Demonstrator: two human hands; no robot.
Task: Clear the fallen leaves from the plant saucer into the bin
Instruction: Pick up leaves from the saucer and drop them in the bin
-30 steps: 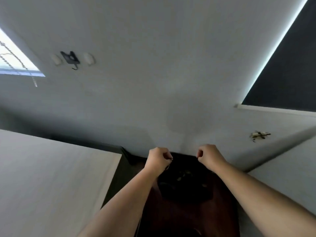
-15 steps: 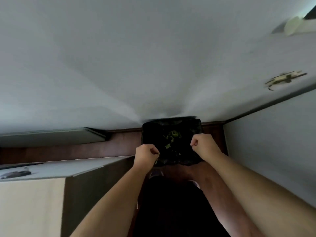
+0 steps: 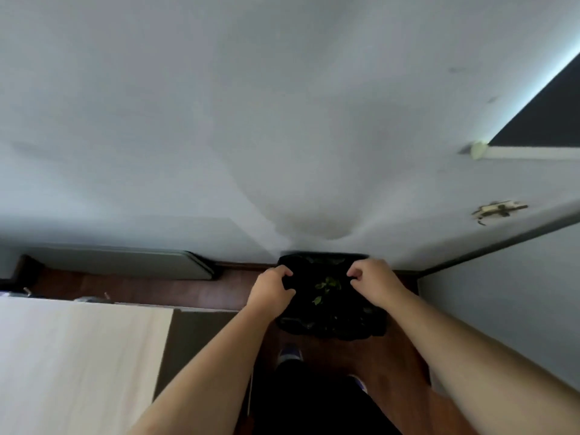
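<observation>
**Head view: leaves already in the bin, hands closed over its rim**

Head camera looks down on a dark bin (image 3: 329, 321) standing on the brown floor (image 3: 392, 356) against the wall (image 3: 282, 136). A few green leaves (image 3: 326, 285) lie inside it, in the gap between the two hands.

The left hand (image 3: 272, 290) is curled into a loose fist over the bin's left rim. The right hand (image 3: 373, 282) is curled the same way over the right side. They are apart, one on each side of the leaves. Whether they pinch the dark liner or only rest above it, I cannot tell; the black edge under the fingers is too dim to read. No leaf shows in either hand.

By my reckoning the dumping is largely done, since leaves sit in the bin. The saucer and the plant are out of sight, so I cannot say whether any leaves remain there. A pale tabletop (image 3: 78, 356) lies to the left of the left arm, and shoes (image 3: 290, 353) show below the bin.
</observation>
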